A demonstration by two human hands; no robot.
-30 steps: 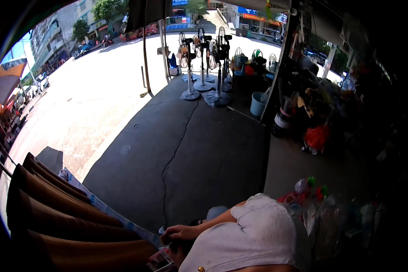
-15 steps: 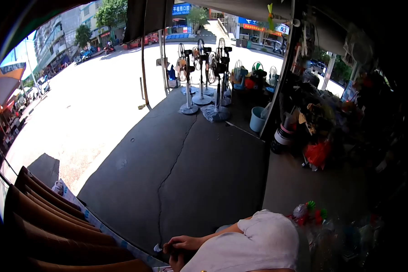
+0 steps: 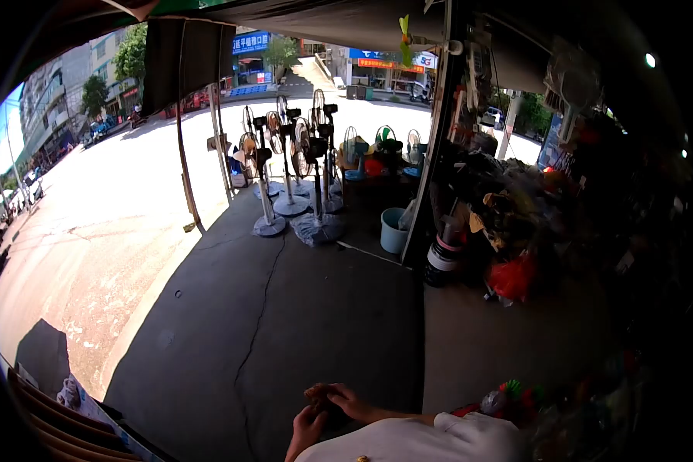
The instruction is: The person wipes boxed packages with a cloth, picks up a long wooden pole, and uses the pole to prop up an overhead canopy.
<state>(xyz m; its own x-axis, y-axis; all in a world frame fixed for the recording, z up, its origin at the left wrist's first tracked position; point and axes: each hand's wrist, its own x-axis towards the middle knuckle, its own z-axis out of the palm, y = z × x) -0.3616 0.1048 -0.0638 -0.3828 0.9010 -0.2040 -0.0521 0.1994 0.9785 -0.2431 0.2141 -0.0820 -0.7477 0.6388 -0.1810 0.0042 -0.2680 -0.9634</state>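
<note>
My right hand reaches in from the right at the bottom centre. Its fingers are closed on a small, lumpy brown object. Just below and to the left, my left hand is close to the same object, with its fingers bent together; what lies between them is too dark to tell. The white shirt fills the bottom edge beside my hands. Beneath them is dark concrete floor with a long crack.
Standing fans are grouped ahead, bases wrapped in plastic. A light blue bucket stands beside a post. Piled goods and a red bag are at the right. Brown rolls lie at the lower left, with a sunlit street beyond.
The view has swung right and tilted up; the brown rolls have slid toward the lower left corner. My hands are raised away from the rolls, and the brown object shows more clearly.
</note>
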